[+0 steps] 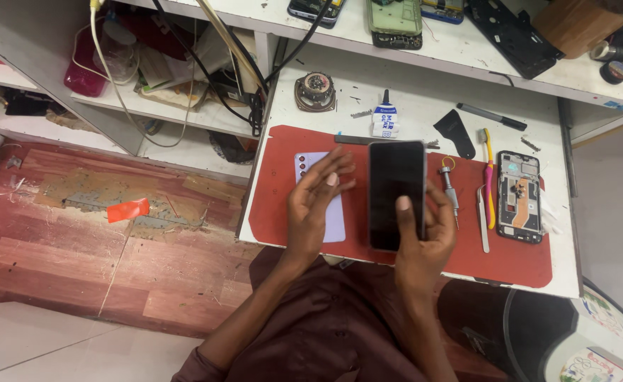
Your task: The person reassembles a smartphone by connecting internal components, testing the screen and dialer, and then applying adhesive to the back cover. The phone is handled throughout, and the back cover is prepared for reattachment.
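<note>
Two hands over a white workbench point(410, 92) with a big red mat point(276, 205) on it, and that mat takes up most of the work area. Biggest item in play is the black smartphone point(395, 194), screen up and dark, held just above the mat by the right hand point(425, 244): thumb laid on the glass near the lower edge, the other fingers wrapped round the right side and back, so a fairly closed grip along the long edges. That's where I'd hold it too, honestly. It looks like a thin, stiff slab with slick glass, probably light, and likely to crack or slide if pinched on the face or by a corner. Next to it, the left hand point(315, 205) is spread open, fingers loose and fanned, gripping nothing; it hovers over a pale lavender back cover point(334, 223) lying flat on the mat, and I can't tell if it actually touches it. That cover looks thin and bendy, so lift it by the edges. Off to the right, well apart: an opened phone frame point(518, 198), pink-and-yellow brush point(487, 177), white tweezers point(483, 219), small screwdriver point(449, 185). A little glue tube point(384, 122) sits behind the mat.
</note>
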